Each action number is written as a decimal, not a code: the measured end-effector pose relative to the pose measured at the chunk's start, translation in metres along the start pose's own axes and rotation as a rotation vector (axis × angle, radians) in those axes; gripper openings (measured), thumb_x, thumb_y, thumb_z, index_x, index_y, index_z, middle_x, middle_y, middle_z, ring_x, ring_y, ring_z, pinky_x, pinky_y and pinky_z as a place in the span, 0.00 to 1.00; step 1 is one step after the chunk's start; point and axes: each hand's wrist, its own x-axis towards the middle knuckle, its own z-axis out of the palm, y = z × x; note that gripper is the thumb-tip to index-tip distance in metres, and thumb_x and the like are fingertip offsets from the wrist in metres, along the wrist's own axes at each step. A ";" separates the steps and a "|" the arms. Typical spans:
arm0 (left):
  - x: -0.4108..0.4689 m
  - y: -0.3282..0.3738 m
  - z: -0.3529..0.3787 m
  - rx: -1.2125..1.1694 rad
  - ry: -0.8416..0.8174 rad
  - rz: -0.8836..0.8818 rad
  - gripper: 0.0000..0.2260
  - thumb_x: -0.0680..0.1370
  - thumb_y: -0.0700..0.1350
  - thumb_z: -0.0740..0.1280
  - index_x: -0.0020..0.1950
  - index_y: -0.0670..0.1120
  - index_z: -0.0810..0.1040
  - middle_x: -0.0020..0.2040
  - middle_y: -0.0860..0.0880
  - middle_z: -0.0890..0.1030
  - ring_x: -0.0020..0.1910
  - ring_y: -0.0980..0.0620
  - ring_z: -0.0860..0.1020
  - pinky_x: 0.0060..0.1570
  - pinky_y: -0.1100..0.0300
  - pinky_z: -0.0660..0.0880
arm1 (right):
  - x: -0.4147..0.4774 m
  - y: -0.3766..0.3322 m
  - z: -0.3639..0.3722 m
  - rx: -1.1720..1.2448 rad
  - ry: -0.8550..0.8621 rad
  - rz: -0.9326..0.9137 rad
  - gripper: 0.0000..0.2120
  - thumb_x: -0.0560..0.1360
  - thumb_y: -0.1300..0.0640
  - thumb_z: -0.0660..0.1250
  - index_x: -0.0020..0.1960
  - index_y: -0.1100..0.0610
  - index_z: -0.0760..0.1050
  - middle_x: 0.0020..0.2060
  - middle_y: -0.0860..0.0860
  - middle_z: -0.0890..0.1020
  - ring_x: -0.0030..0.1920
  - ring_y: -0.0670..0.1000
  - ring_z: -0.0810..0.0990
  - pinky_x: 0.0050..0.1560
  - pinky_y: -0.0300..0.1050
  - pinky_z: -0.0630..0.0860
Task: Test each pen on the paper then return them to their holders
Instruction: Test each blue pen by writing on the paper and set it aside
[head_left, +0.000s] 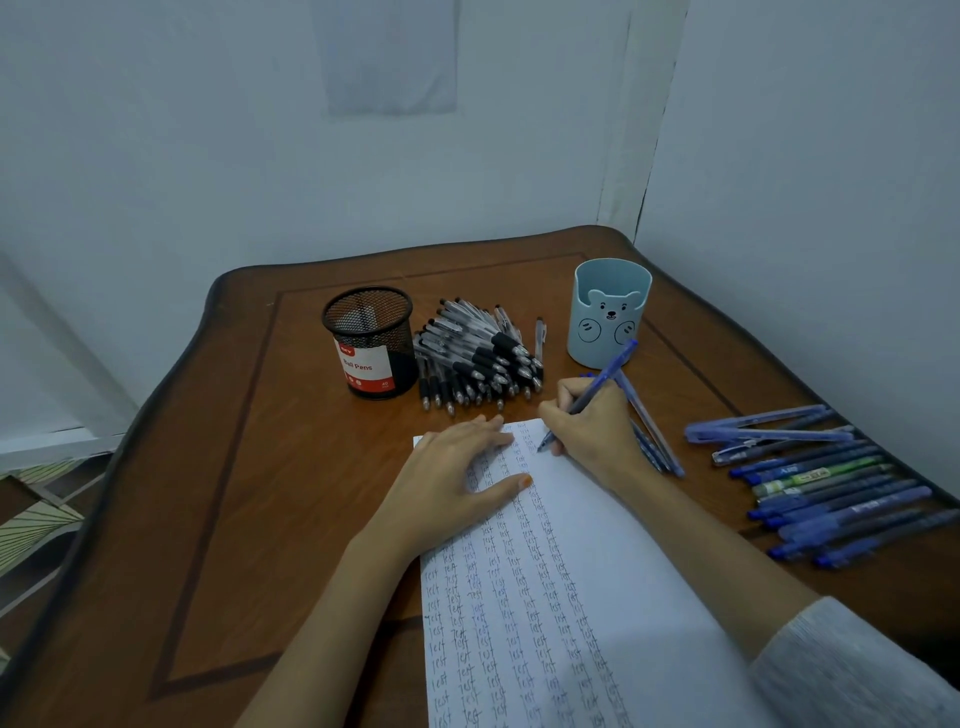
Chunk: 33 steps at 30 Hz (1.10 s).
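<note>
- Toward the far edge of the desk, left of centre, a black mesh holder is standing upright. A heap of black pens is lying just beside it on the right.
- The left hand is resting spread and flat on the far-left corner of the paper, pinning the sheet. If that hand lifts mid-stroke, the sheet will probably be sliding under the nib. The palm may also be smudging fresh ink in the "test" columns.
- The right hand is pinching a blue pen in a writing grip at the paper's far edge. Its long axis is running diagonally: the tip is pointing down and near-left onto the sheet, and the cap end is rising far-right toward the blue bear holder.
- Along the desk's right edge, a row of blue pens is lying close to the drop, and a careless sweep of the right forearm could be knocking some off.
</note>
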 end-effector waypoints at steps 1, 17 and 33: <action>0.000 -0.001 0.000 -0.001 0.005 0.002 0.25 0.75 0.62 0.64 0.70 0.54 0.70 0.73 0.59 0.65 0.72 0.63 0.60 0.64 0.63 0.50 | 0.000 0.000 0.001 -0.005 -0.004 -0.001 0.19 0.70 0.74 0.64 0.26 0.59 0.63 0.23 0.55 0.66 0.19 0.49 0.74 0.20 0.36 0.67; 0.000 -0.002 0.001 -0.017 0.011 0.001 0.25 0.75 0.62 0.64 0.70 0.54 0.71 0.73 0.59 0.65 0.72 0.63 0.60 0.66 0.62 0.50 | 0.001 0.003 0.002 0.003 0.018 -0.015 0.20 0.70 0.74 0.62 0.26 0.58 0.61 0.23 0.54 0.64 0.18 0.49 0.72 0.20 0.35 0.65; 0.000 -0.003 0.001 -0.023 0.010 0.013 0.25 0.75 0.62 0.64 0.69 0.54 0.71 0.73 0.59 0.65 0.72 0.64 0.60 0.64 0.63 0.52 | 0.002 -0.001 -0.003 0.269 0.072 0.071 0.16 0.83 0.47 0.51 0.48 0.56 0.71 0.20 0.49 0.67 0.19 0.45 0.63 0.20 0.37 0.60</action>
